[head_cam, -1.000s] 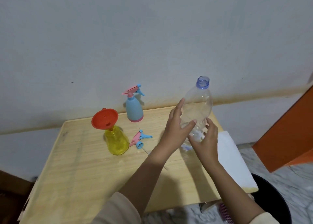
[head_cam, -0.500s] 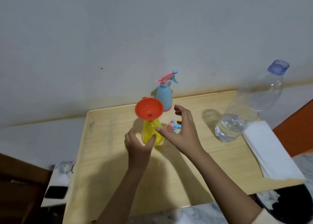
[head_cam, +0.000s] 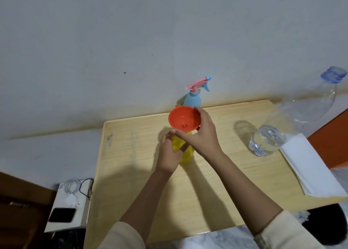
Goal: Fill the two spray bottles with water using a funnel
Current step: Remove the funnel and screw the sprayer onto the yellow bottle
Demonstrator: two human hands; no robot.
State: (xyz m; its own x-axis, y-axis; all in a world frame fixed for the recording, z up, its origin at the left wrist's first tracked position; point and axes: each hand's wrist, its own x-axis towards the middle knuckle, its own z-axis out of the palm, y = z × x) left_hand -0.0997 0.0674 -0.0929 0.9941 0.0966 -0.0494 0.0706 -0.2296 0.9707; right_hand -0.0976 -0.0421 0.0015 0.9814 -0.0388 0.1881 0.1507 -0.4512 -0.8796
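1. Head view, general: a pale wooden table (head_cam: 131, 173) stands against a grey-white wall (head_cam: 131, 41).
2. Yellow spray bottle (head_cam: 185, 152): upright near the table's centre, its spray head off. An orange funnel (head_cam: 183, 120) sits above its neck; the joint between the two is hidden by fingers.
3. Left hand (head_cam: 169, 154): fingers curled around the yellow spray bottle's body from the 9 o'clock side, closed in a grip on it.
4. Right hand (head_cam: 201, 135): fingers and thumb spread around the orange funnel's rim from the 3 o'clock side, thumb under the rim at 6 o'clock, holding the funnel.
5. Blue spray bottle (head_cam: 193, 99): upright at 12 o'clock from the funnel, near the table's far edge, pink-and-blue trigger head (head_cam: 197, 82) fitted. The funnel overlaps its lower part in view; contact cannot be determined.
6. Clear plastic water bottle (head_cam: 278, 133): at 3 o'clock from the yellow spray bottle, well apart, blue neck (head_cam: 334, 75) uncapped, a little water in the base. It appears tilted under the wide lens.
7. White folded paper (head_cam: 310, 169): on the table's right edge, just beside the water bottle's base.
8. Off-table, 8 o'clock: a white box (head_cam: 64, 211) carrying coiled cables (head_cam: 75, 187) and a dark phone (head_cam: 61, 214).
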